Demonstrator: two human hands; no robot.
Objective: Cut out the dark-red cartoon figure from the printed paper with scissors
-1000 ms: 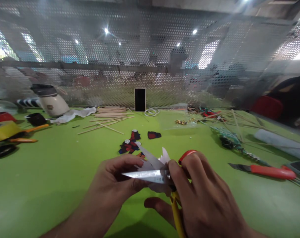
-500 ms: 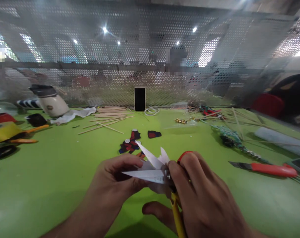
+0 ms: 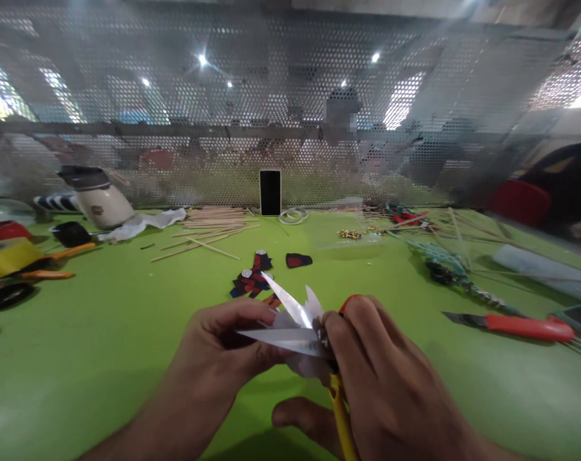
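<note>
Green table (image 3: pixel 103 333), loads of bare room left of the left hand (image 3: pixel 223 346) pinching pale paper (image 3: pixel 302 366); right hand (image 3: pixel 396 384) has its grip round spread scissors (image 3: pixel 285 340); jug (image 3: pixel 115 206) badge (image 3: pixel 97 210) unreadable.

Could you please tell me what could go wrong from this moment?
The open steel scissors with a yellow handle have one blade close to the fingers of the left hand, so closing them might nick skin. The thin white paper-like piece could be cut crookedly if the left grip slips. The red-handled knife lies with its blade pointing toward the right hand; a sideways move might brush it.
</note>
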